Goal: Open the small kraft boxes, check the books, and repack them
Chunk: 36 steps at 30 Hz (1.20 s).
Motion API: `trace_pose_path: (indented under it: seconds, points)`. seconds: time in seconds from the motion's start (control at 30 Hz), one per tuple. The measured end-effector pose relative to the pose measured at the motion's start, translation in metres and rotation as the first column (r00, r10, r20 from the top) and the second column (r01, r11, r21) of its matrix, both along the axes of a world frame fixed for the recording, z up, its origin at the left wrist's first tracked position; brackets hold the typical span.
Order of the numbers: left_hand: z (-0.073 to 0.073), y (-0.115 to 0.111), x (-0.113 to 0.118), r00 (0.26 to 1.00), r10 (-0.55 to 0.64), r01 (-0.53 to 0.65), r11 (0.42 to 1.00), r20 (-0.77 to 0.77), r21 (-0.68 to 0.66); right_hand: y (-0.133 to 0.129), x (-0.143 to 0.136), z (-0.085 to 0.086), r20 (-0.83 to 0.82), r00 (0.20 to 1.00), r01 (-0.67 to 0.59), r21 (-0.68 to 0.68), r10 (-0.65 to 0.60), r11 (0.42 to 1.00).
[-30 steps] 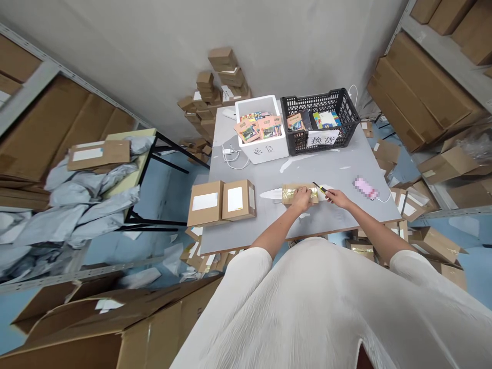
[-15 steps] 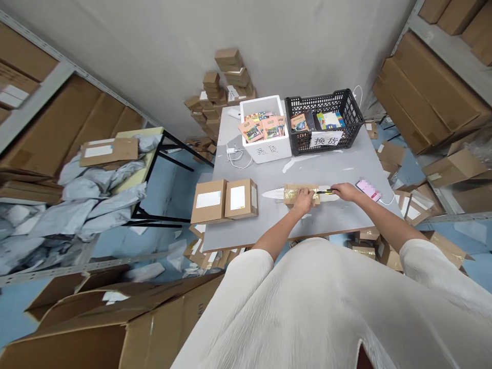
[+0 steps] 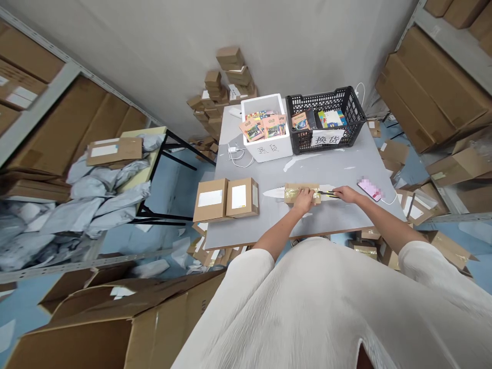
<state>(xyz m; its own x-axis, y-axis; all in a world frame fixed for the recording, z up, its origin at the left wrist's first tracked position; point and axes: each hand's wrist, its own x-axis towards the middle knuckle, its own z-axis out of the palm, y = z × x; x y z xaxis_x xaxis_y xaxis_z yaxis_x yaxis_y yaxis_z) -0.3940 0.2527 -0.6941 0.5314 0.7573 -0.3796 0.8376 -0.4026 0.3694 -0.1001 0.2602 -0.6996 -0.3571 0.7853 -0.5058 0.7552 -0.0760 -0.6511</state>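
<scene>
A small cardboard box with shiny tape across its top lies on the grey table. My left hand grips it from above, fingers bent over the taped surface. In my right hand is a black and yellow utility knife, held in closed fingers. The knife points left, its front end at the box's right end; the blade itself is too small to make out. To the left stand two cardboard boxes with white labels.
Behind are a white foam box of colourful packs and a black crate. A phone lies right of my right hand. Grey mailing bags cover a side table at left. An open carton stands at lower left.
My right hand and the knife have shifted very slightly away from the box, to the right. My left hand stays on the box. The whole view has shifted a little.
</scene>
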Motion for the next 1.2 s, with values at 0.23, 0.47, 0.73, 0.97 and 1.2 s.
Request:
trace_pose_path:
  seconds: [0.23,0.47,0.73,0.97,1.2]
  points:
    - [-0.001,-0.004,-0.001,1.000,0.018,-0.018,1.000,0.012,0.000,-0.016,0.002,0.008,-0.045,0.999,-0.001,-0.059,-0.002,0.998]
    - [-0.003,-0.007,-0.001,0.999,0.043,-0.043,0.999,0.022,-0.022,-0.021,0.009,0.013,-0.063,0.998,0.024,-0.078,-0.029,0.997]
    - [-0.002,-0.008,-0.001,0.999,0.001,-0.001,1.000,0.033,-0.008,-0.028,0.003,0.015,-0.037,0.998,0.041,-0.041,-0.042,0.998]
    - [0.004,-0.004,0.001,0.999,-0.014,0.014,1.000,0.045,0.022,-0.023,-0.034,0.011,-0.029,0.993,0.110,0.000,-0.110,0.994]
    - [0.014,0.010,-0.006,0.974,0.143,-0.158,0.985,0.174,0.072,-0.036,-0.003,0.024,-0.071,0.924,0.365,-0.134,-0.376,0.921]
